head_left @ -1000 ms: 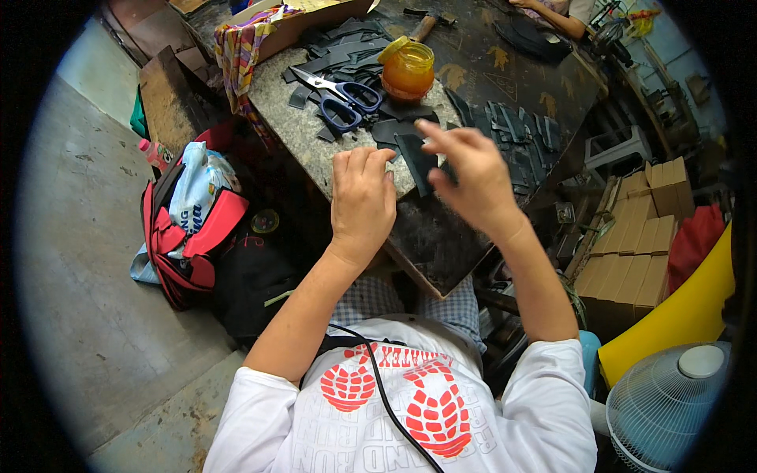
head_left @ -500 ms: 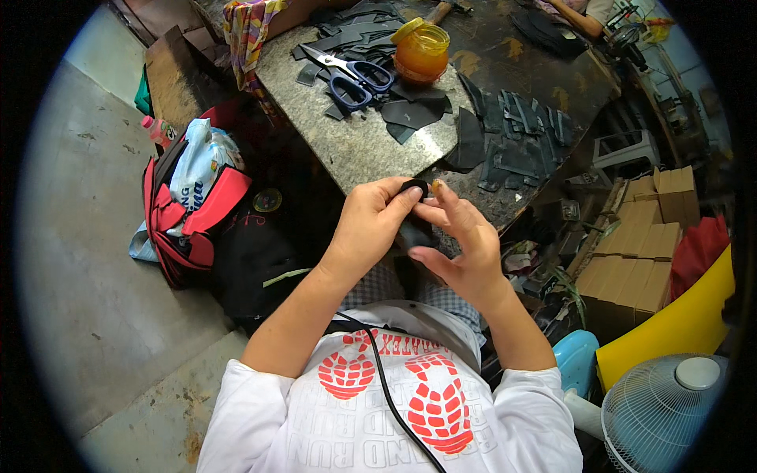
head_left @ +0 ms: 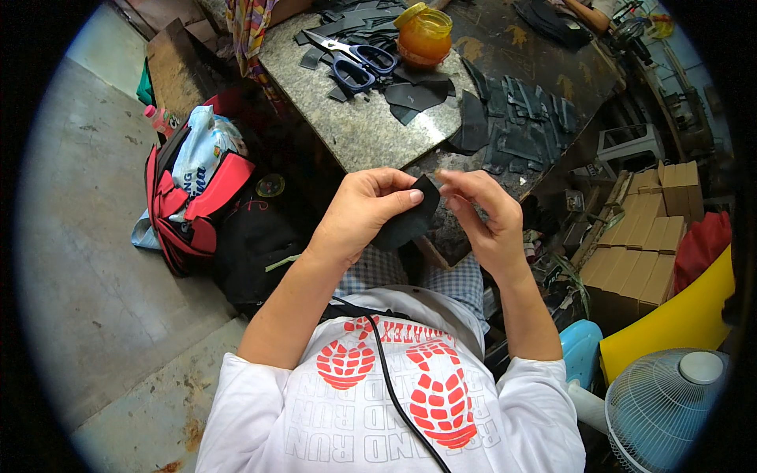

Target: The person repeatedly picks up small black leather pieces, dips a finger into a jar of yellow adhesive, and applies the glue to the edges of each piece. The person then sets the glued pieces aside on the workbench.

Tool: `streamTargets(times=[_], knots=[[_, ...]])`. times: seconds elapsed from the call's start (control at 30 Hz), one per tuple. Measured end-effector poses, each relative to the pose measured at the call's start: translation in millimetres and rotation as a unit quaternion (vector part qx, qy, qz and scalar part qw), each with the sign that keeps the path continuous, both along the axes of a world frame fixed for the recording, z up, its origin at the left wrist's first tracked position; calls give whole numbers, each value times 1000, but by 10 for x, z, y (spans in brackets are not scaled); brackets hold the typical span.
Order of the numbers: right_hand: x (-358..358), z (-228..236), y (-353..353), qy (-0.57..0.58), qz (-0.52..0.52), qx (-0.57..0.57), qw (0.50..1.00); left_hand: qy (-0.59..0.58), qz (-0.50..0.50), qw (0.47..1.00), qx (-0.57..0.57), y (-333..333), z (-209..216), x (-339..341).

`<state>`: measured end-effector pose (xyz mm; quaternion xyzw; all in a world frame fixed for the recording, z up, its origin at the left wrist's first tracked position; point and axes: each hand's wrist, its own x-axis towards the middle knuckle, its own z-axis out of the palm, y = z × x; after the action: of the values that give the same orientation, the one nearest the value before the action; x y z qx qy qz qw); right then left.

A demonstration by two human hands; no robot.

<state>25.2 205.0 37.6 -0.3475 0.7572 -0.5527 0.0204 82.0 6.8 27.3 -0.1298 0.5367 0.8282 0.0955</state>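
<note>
A dark, flat piece of leather-like material (head_left: 412, 219) is pinched at its upper edge between the thumb and fingers of my left hand (head_left: 359, 211). It hangs down over my lap, just before the table edge. Beside the piece's upper right edge is my right hand (head_left: 493, 217), its thumb apart from the bent fingers. Its fingertips are slightly blurred, and I cannot tell whether they touch the piece. Farther off, blue-handled scissors (head_left: 352, 69) lie open on a speckled stone slab (head_left: 359, 146), next to an amber glue jar (head_left: 423, 41).
Black cut pieces (head_left: 418, 96) lie around the scissors, and more black parts (head_left: 520, 118) spread over the dark table to the right. A red-and-black bag (head_left: 193, 189) stands at left. Cardboard boxes (head_left: 635, 260) and a fan (head_left: 670, 410) are at right.
The black piece has turned, so its flat face now shows below my left hand. My right hand has moved slightly right, and its fingers have drawn closer together.
</note>
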Motion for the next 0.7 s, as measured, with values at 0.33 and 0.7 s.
streamTargets(times=[0.33, 0.7], knots=[[-8, -14, 18, -3, 37, 2, 999, -22, -59, 993, 100, -19, 49, 35], [16, -137, 209, -191, 102, -140, 966, -32, -33, 979, 200, -148, -9, -7]])
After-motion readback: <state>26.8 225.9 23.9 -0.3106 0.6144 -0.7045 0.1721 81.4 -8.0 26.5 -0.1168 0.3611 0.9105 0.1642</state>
